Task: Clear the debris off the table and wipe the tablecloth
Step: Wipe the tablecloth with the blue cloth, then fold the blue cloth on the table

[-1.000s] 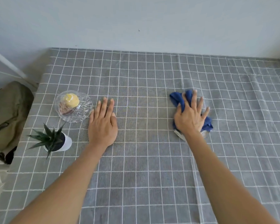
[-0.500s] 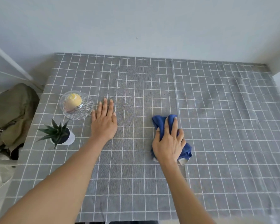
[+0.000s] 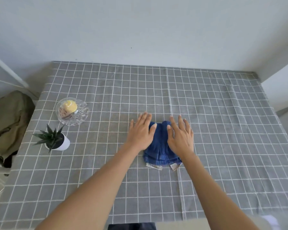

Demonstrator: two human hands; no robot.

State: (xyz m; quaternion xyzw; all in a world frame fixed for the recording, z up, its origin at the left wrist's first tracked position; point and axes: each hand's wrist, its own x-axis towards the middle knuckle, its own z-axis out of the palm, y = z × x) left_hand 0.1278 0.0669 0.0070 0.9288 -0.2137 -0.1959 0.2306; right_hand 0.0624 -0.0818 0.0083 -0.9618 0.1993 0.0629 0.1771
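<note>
A dark blue cloth (image 3: 160, 147) with pale hem tags lies bunched near the middle of the grey checked tablecloth (image 3: 223, 130). My left hand (image 3: 140, 132) lies flat with fingers spread, its thumb side resting on the cloth's left edge. My right hand (image 3: 181, 136) is flat too, palm down on the cloth's right side. Neither hand grips the cloth; both press on it from above. No loose debris shows on the tablecloth.
A cut-glass dish (image 3: 72, 112) with a yellow round thing in it stands at the left. A small spiky plant in a white pot (image 3: 54, 140) stands just in front of it. An olive bag (image 3: 7, 120) lies off the table's left edge. A wall runs behind.
My right hand slid the blue cloth from the right toward the table's middle. My left hand left its spot beside the dish and came to rest on the cloth's left edge.
</note>
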